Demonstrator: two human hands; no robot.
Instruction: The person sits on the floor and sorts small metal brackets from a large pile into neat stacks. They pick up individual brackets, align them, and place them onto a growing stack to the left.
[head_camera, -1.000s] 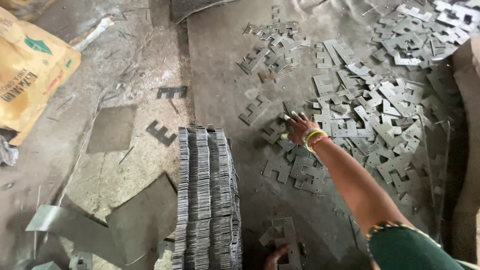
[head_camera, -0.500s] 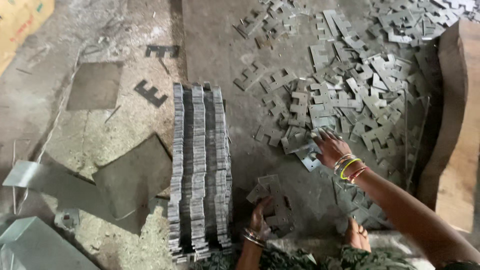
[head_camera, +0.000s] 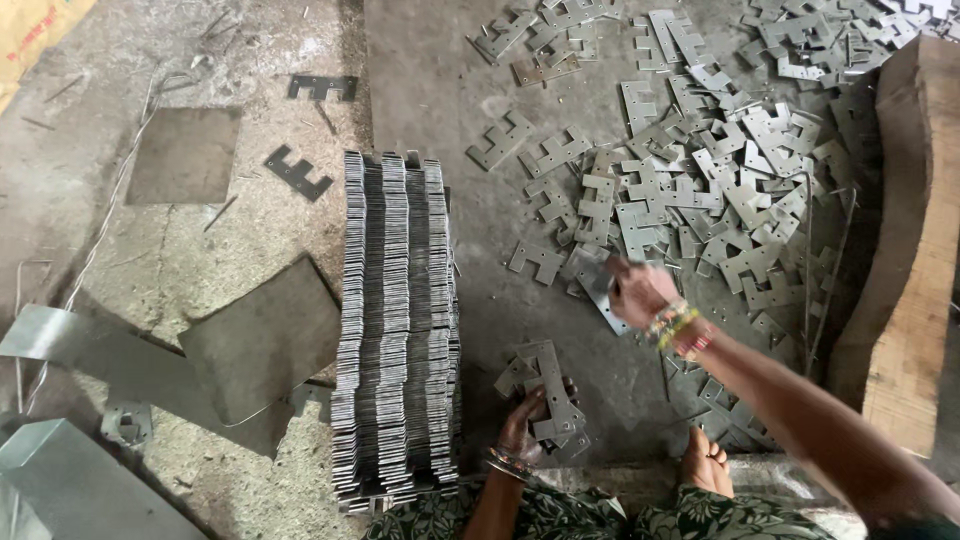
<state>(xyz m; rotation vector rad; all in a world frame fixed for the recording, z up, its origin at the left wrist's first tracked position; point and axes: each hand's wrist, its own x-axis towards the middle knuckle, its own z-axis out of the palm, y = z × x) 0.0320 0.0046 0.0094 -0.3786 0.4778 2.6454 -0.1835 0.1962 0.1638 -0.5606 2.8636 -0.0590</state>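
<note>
Head view: I see my left hand (head_camera: 528, 428) at about 6 o'clock, fingers wrapped around a small bundle of stamped metal plates (head_camera: 545, 385) held upright on the floor; the palm is hidden behind them. Just at 9 o'clock of that bundle stands the long stack of plates (head_camera: 397, 320), packed on edge in rows, its near end partly cut off by my patterned clothing. My right hand (head_camera: 640, 292) is out toward 2 o'clock of the left one and blurred, closed on a single plate (head_camera: 598, 288) at the edge of the loose pile of plates (head_camera: 720, 190) (I cannot make out how the fingers sit on it). The pile spreads toward 1 o'clock and runs off the top edge. A wooden block (head_camera: 915, 250) at 3 o'clock is cropped by the frame. At 9 o'clock lie flat sheet offcuts (head_camera: 260, 335), one partly tucked under another. A bare foot (head_camera: 707, 462) shows near 5 o'clock.
</note>
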